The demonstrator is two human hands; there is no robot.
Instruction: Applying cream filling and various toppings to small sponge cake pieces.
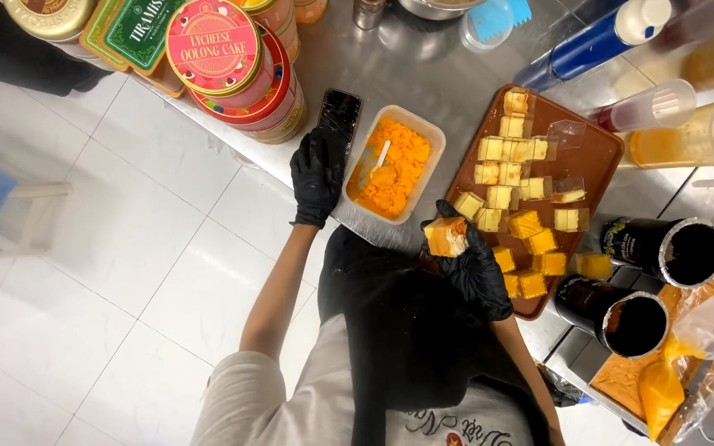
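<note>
**Cake cube in one gloved hand, the other at the tub**

Both hands wear black gloves. The right hand (474, 263), just right of centre, is closed around a cake cube (446, 237), pale sponge with an orange top. It holds the cube up above the near left corner of the tray (601, 149).

The left hand (317, 177), left of centre, lies with its fingers together against the left rim of the tub (428, 130). It also covers the lower end of a phone (340, 116) lying beside that tub. I cannot tell whether it grips the rim or only rests there.

The tub is a pale rectangular one, partly filled with orange mash, and a white spoon (380, 155) stands in it. The brown tray sits just to its right and carries many more cake cubes. Those toward the upper end are plain yellow, and those at the lower end are topped with orange.

Everything stands on a steel surface (406, 58). Round tins (237, 62) are stacked at the upper left. Two dark cans (663, 248) lie open-mouthed at the right. An orange piping bag (663, 384) is at the lower right, and a blue bottle (588, 41) is at the upper right.
</note>
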